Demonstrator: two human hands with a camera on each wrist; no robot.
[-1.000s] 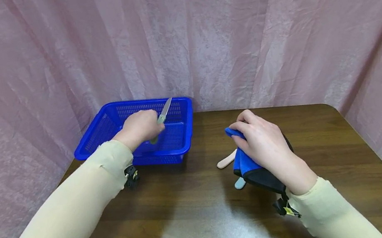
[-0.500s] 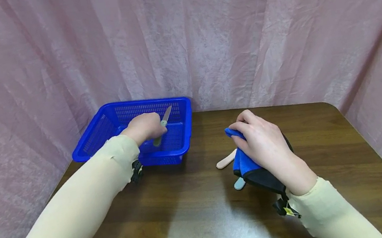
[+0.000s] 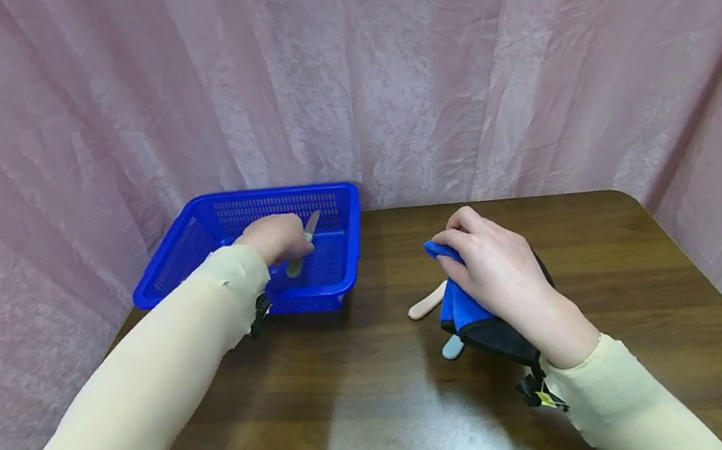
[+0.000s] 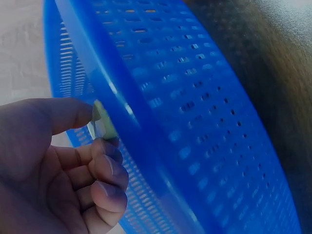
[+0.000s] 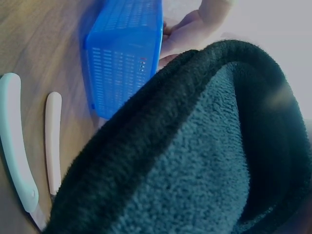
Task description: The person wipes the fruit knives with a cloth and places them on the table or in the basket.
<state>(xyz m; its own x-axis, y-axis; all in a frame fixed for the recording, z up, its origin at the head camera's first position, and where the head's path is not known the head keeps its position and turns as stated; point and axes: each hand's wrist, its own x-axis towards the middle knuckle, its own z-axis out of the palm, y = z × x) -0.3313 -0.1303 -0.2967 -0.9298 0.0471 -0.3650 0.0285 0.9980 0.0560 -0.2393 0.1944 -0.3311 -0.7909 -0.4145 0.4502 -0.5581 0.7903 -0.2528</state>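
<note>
My left hand [image 3: 274,238] reaches into the blue plastic basket [image 3: 354,234] and holds a knife [image 3: 295,267] with a pale green handle. The knife's blade points up and away, below the basket's far rim. In the left wrist view, thumb and fingers pinch the handle [image 4: 105,124] beside the basket's rim. My right hand [image 3: 496,258] grips a folded blue cloth [image 3: 464,309] with black edging, over the table at the right. Two knives lie partly under the cloth, one with a peach handle [image 3: 427,302], one with a light blue handle [image 3: 452,347].
The basket stands at the back left of the brown wooden table [image 3: 387,380]. Pink curtains [image 3: 421,71] hang behind and at the sides. In the right wrist view, the cloth [image 5: 190,161] covers much of the view.
My left hand has shifted slightly right and deeper into the basket, and the knife has sunk with it, its tip dropping below the far rim. The right hand and cloth stay put.
</note>
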